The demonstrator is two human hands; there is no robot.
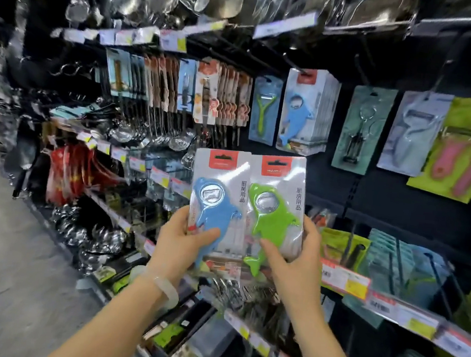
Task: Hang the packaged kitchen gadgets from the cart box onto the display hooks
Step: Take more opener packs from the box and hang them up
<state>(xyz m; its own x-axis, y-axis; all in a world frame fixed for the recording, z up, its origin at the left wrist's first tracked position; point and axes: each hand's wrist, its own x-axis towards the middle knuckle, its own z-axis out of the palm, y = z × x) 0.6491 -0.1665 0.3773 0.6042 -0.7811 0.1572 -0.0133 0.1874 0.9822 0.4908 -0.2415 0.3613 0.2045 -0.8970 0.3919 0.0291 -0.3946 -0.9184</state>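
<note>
My left hand (184, 241) grips a carded pack with a blue dolphin-shaped bottle opener (211, 205), thumb across the dolphin's body. My right hand (293, 254) holds a matching pack with a green dolphin opener (273, 211), thumb on its lower front. Both packs stand upright side by side, touching, in front of the shelving. Above them a stack of the same blue dolphin packs (305, 113) hangs on a display hook (291, 62). The cart box is out of view.
Other hanging packs flank the dolphin stack: a green peeler (265, 108) to its left, a corkscrew pack (363, 127) and peeler packs (413, 133) to its right. Ladles and strainers (151, 137) hang further left. Price-tag rails (345, 280) run along shelf edges. The aisle floor (4, 241) lies left.
</note>
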